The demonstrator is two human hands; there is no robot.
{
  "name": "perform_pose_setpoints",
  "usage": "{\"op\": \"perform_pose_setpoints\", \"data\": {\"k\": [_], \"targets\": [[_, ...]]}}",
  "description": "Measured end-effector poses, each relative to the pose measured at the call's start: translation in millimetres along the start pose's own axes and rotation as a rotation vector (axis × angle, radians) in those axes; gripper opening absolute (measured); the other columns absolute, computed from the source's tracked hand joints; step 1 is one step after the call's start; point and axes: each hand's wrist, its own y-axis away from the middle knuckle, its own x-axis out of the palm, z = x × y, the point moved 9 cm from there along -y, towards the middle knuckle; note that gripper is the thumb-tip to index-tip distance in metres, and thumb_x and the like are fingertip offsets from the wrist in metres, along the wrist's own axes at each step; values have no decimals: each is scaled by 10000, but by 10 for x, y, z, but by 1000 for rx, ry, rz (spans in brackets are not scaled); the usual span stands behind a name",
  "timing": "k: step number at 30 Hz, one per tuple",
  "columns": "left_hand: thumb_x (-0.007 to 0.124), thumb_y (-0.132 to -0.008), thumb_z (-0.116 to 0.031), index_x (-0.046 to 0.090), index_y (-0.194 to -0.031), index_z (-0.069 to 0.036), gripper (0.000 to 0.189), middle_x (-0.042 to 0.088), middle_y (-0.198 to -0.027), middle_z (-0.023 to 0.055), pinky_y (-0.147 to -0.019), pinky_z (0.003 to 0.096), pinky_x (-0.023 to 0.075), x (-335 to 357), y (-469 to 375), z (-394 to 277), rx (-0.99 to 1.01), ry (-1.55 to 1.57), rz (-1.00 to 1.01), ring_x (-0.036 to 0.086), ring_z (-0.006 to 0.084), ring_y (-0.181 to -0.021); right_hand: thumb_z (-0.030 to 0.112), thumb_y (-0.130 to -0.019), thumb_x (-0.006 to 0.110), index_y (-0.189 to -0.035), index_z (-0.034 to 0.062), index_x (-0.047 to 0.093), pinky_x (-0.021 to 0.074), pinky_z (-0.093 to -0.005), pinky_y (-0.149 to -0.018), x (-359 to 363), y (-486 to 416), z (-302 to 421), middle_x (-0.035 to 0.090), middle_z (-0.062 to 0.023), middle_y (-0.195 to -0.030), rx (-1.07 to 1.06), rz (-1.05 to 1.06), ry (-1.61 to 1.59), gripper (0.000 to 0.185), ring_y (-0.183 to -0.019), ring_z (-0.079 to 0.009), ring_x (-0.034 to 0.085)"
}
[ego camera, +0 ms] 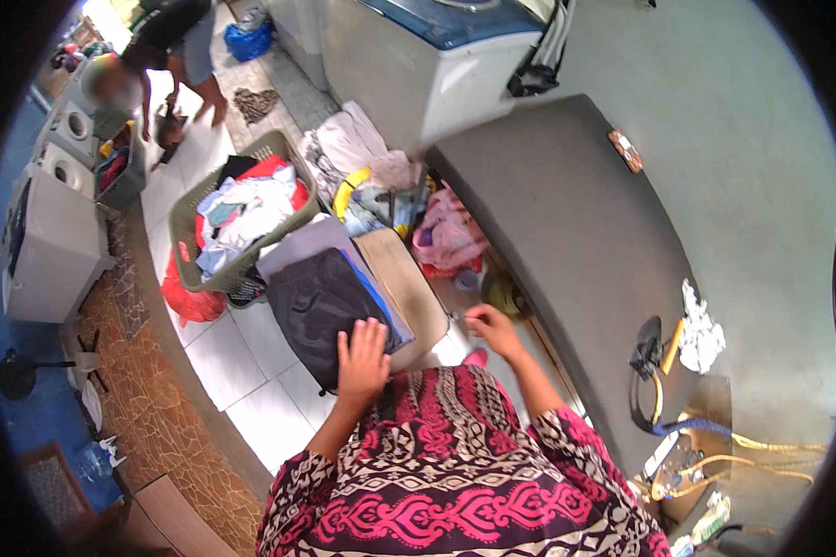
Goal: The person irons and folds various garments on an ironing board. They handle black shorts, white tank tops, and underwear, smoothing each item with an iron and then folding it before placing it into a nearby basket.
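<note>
My left hand (pixel 364 358) lies flat on a folded black garment (pixel 320 299), fingers spread a little. Beneath that garment are other folded clothes, with blue and grey edges showing and a grey cloth (pixel 306 244) at the far side. The stack rests on a low beige padded surface (pixel 407 278) in front of my lap. To the right of the stack, my right hand (pixel 498 333) hovers with its fingers loosely curled; nothing can be made out in it, though the fingertips are small and unclear.
Beyond the stack stands a green plastic laundry basket (pixel 181 237) of clothes, with a red plastic bag (pixel 191 296) beside it. A long dark-grey padded bench (pixel 564 230) runs along my right. Pink clothing (pixel 449 233) lies near it. A person (pixel 174 42) bends over at the far left.
</note>
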Motion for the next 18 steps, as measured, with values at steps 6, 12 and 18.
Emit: {"op": "perform_pose_setpoints", "data": {"k": [6,12,18], "targets": [[681,-855,-385,531,-1445,-261,622,360,-1594,121,-1098,787,143,173,-89,-122,86,-92,22,282,367,-1493,136,-919,689,-1103,43,683,528,-364,-875,-2398,787,421,702,-110,-1062,-134,-673,417,206,-980,-225,668],[700,-836,-338,577,-1398,-189,595,326,-1605,166,-1112,783,99,97,-414,-640,101,-90,109,252,392,-1501,224,-939,649,-1359,115,592,406,-480,-1073,-4231,1592,93,593,-128,-1381,240,-1210,1247,438,-1293,-323,524],[653,-879,-286,524,-1438,-134,593,271,-1626,159,-1150,727,123,204,-1312,-1755,190,112,90,228,383,-1509,171,-914,612,-1317,95,641,361,-447,-1130,-4719,1668,-801,609,-83,-1390,431,-920,1196,411,-1322,-301,508]]}}
